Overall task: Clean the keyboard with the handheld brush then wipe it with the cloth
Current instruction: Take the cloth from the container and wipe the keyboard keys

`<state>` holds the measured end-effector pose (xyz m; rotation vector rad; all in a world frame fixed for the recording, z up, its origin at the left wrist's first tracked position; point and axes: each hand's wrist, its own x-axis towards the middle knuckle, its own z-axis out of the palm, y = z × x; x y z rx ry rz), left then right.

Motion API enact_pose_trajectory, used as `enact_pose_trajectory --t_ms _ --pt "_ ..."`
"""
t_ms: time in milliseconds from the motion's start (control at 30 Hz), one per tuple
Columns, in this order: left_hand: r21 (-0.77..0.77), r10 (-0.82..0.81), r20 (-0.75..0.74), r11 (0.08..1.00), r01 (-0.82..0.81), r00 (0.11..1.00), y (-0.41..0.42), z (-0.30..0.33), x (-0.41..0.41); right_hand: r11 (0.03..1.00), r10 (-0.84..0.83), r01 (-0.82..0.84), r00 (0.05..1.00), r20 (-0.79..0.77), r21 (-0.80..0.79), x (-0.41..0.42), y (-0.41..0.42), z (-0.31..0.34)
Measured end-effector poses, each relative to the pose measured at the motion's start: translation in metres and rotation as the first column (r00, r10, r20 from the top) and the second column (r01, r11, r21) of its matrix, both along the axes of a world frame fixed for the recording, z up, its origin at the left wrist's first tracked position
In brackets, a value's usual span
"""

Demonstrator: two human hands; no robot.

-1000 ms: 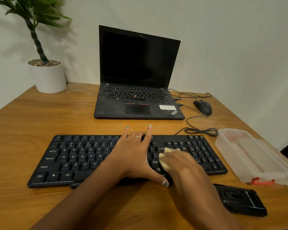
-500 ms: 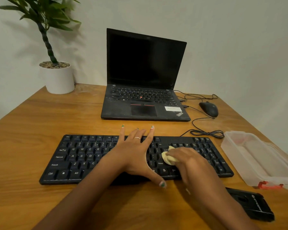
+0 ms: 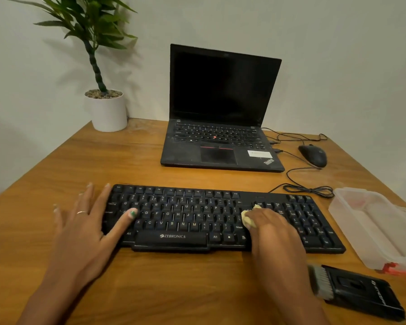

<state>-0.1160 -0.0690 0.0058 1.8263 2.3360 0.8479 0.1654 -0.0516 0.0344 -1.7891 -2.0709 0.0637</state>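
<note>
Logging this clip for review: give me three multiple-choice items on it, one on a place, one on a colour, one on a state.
1. Where does the brush lie?
A. on the laptop
B. on the table near the keyboard's right end
C. in the tub

2. What colour is the cloth?
A. pale yellow
B. red
C. blue

3. What is the right hand doing?
A. resting empty
B. gripping the mouse
C. holding the cloth on the keyboard

Key: 1 B, it lies on bare wood; 2 A, yellow shows under the fingers; 3 C, fingers curl over it on the keys.

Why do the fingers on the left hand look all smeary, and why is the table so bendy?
Head view: the left hand is smeared by motion blur, its fingertips ghosted; the brush looks soft near the corner; the wide lens bows the table edges; the plant casts a soft wall shadow.
</note>
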Motion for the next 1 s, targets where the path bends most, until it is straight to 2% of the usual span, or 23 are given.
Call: enact_pose_trajectory --t_ms 67,167,233,333,400,467,533,633,700,767,833,867,933,1000 --pt "-0.047 0.042 0.091 0.998 -0.038 0.995 -0.004 -0.004 0.004 1.000 -0.009 0.009 1.000 -0.018 0.021 -0.015 -0.006 -0.005" --pt "-0.052 0.045 0.141 0.998 -0.038 0.989 -0.004 -0.004 0.006 0.982 0.154 -0.149 0.988 -0.030 0.116 -0.034 -0.018 -0.015" --pt "-0.077 0.056 0.162 0.996 -0.044 0.985 -0.004 -0.004 0.004 0.972 0.213 -0.214 0.977 0.021 0.094 -0.029 -0.016 -0.017" --pt "-0.084 0.059 0.195 0.996 -0.043 0.979 -0.004 -0.004 0.005 0.998 0.049 -0.045 0.995 -0.081 0.048 -0.013 -0.005 -0.012" --pt "-0.073 0.061 0.209 0.996 -0.047 0.976 -0.005 -0.001 0.007 0.996 0.024 -0.019 0.998 -0.062 0.083 -0.021 -0.006 -0.011" --pt "-0.080 0.055 0.199 0.996 -0.040 0.978 -0.006 -0.002 0.006 0.985 0.164 -0.162 0.986 -0.028 0.057 -0.035 -0.014 -0.017" --pt "-0.096 0.056 0.185 0.995 -0.039 0.981 -0.005 -0.004 0.003 0.940 0.327 -0.327 0.945 0.018 0.100 -0.039 -0.017 -0.017" --pt "-0.102 0.054 0.172 0.994 -0.036 0.984 -0.005 -0.005 0.002 0.977 0.209 -0.203 0.973 -0.101 0.071 -0.027 0.001 -0.009" --pt "-0.094 0.049 0.172 0.995 -0.033 0.984 -0.005 -0.006 0.002 0.981 0.164 -0.156 0.984 -0.066 0.113 -0.030 0.004 -0.008" --pt "-0.091 0.049 0.178 0.995 -0.033 0.983 -0.005 -0.006 0.002 0.961 0.272 -0.272 0.962 0.008 0.058 -0.044 -0.006 -0.013" --pt "-0.094 0.051 0.180 0.995 -0.034 0.982 -0.005 -0.006 0.002 0.914 0.398 -0.400 0.916 0.040 0.069 -0.045 -0.012 -0.018" --pt "-0.093 0.051 0.178 0.995 -0.034 0.983 -0.006 -0.006 0.002 0.921 0.385 -0.386 0.923 0.022 0.058 -0.040 -0.008 -0.015" --pt "-0.092 0.045 0.177 0.995 -0.029 0.983 -0.006 -0.006 0.002 0.968 0.243 -0.239 0.969 -0.041 0.073 -0.023 0.008 -0.010" --pt "-0.097 0.041 0.169 0.995 -0.024 0.985 -0.005 -0.006 0.003 0.988 0.105 -0.103 0.994 -0.015 0.119 -0.017 0.018 -0.005"
